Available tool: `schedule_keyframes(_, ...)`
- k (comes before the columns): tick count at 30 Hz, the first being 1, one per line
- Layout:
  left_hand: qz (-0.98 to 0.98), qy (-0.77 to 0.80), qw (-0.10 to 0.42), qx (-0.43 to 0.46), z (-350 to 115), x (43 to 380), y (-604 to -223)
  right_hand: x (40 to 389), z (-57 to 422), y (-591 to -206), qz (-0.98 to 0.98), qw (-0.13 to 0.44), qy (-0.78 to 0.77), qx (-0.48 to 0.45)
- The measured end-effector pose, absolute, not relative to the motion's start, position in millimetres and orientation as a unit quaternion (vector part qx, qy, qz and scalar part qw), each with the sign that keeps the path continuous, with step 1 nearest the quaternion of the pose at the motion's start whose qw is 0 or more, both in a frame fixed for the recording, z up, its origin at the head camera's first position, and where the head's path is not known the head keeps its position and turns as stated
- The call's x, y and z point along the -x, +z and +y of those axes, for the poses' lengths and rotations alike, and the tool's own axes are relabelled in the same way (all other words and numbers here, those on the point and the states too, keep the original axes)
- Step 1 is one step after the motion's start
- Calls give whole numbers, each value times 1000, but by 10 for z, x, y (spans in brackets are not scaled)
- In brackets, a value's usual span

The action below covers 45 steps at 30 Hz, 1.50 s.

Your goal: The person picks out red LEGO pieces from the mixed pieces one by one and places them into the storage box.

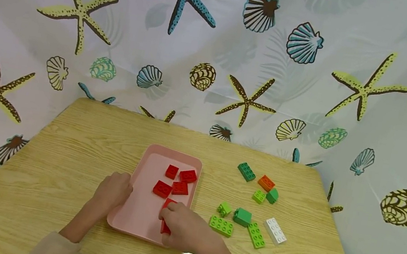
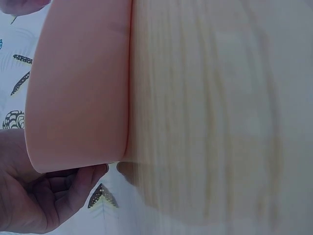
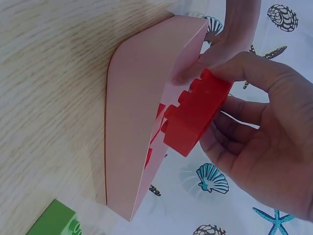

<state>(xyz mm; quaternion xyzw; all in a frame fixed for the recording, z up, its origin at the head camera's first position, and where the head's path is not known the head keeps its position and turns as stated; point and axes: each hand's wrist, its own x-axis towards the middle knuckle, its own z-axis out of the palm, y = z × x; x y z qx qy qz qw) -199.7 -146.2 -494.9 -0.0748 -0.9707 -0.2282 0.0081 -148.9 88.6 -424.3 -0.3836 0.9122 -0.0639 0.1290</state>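
A shallow pink tray (image 1: pixel 138 212) lies on the table with several red bricks (image 1: pixel 162 189) inside it. My left hand (image 1: pixel 115 190) grips the tray's left rim; in the left wrist view its fingers (image 2: pixel 73 193) curl against the tray's outer wall. Over the tray's near right side, my right hand (image 1: pixel 185 228) pinches a long red building brick (image 3: pixel 198 115) between thumb and fingers. The right wrist view shows the brick near the rim, studs facing the tray's inside. In the head view my fingers hide part of this brick.
Right of the tray lie several green bricks (image 1: pixel 221 226), an orange brick (image 1: pixel 266 182) and a white brick (image 1: pixel 276 231) on the wooden table (image 1: pixel 106 134). A cloth (image 1: pixel 129 40) with starfish and shells hangs around the table's back and sides.
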Motion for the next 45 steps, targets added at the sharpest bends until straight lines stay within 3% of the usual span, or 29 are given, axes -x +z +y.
schedule_keyframes(14, -969, -232, 39, 78, -1452, 1987, -4954, 1512, 806, -4279, 906, 118, -72, 399)
schedule_keyframes(25, -972, -225, 8, 72, -1458, 2006, -4967, 1534, 798, -4385, 904, 129, -87, 399)
schedule_keyframes(45, -972, -218, 24, 79, -1466, 2019, -4987, 1522, 769, -4548, 904, 117, -68, 406)
